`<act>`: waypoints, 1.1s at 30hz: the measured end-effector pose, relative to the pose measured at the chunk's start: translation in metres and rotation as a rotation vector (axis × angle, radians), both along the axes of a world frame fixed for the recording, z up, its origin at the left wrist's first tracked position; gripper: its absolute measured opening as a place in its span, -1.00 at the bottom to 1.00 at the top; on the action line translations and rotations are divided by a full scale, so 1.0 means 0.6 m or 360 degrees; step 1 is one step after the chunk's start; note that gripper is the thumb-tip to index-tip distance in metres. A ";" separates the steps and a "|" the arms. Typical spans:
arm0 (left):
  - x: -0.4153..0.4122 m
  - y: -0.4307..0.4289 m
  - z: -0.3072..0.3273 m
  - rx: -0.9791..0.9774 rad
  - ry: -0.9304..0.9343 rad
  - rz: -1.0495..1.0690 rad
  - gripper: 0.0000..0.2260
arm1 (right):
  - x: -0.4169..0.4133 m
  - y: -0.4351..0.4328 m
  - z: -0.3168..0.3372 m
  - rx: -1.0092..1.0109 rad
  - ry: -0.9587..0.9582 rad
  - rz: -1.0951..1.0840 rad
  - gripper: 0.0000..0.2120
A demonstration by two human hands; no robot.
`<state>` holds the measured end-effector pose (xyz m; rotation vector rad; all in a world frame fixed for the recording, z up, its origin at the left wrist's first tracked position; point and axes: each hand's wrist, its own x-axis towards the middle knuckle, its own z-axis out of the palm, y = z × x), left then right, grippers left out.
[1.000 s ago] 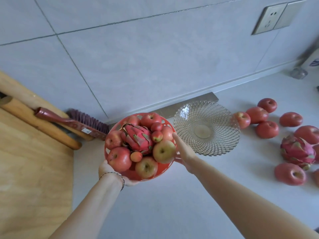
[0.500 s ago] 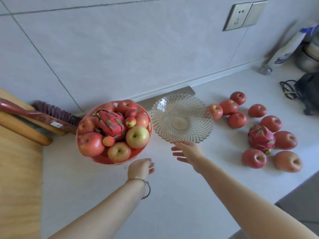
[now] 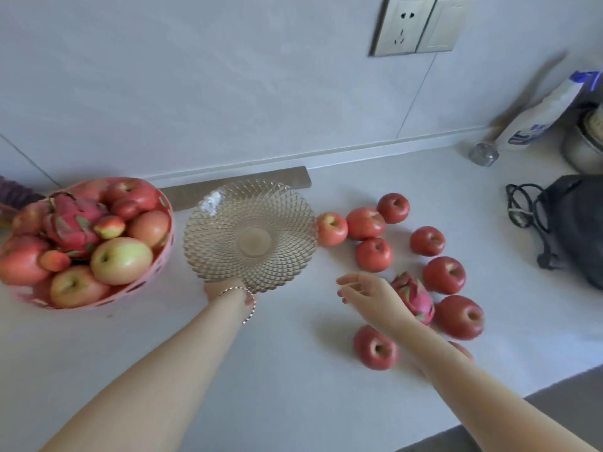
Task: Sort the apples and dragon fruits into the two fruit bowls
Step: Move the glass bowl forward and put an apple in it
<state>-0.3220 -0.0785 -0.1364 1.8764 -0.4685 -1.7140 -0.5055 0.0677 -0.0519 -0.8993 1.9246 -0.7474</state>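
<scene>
Your left hand (image 3: 228, 293) sits at the 6 o'clock rim of the glass bowl (image 3: 287, 203), likely steadying it for loading; the fingers are hidden, so I can't tell if it grips. Your right hand (image 3: 368, 293) hovers spread and empty, just beside the dragon fruit (image 3: 416, 296), probably your next pick. The apples (image 3: 373, 254) lie on the worktop (image 3: 261, 353) at the bowl's 3 to 5 o'clock: red, round, stem dimples up. The pink bowl (image 3: 164, 252) at 9 o'clock is heaped with mixed fruit.
</scene>
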 end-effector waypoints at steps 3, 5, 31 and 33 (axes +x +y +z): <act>-0.012 0.016 0.012 0.0005 -0.0011 0.0158 -0.70 | -0.039 0.015 -0.003 -0.0023 0.0132 0.0122 -0.85; -0.014 0.035 0.021 0.0045 -0.0077 0.0196 -0.68 | -0.056 0.026 -0.009 -0.0005 0.0270 0.0287 -0.86; 0.128 0.182 0.074 0.0106 -0.0426 -0.0606 -0.80 | 0.093 0.001 -0.012 -0.0070 0.0791 0.0812 -0.31; 0.131 0.178 0.071 0.0105 -0.0434 -0.0600 -0.76 | 0.134 -0.031 -0.032 -0.0026 0.0769 0.0884 -0.27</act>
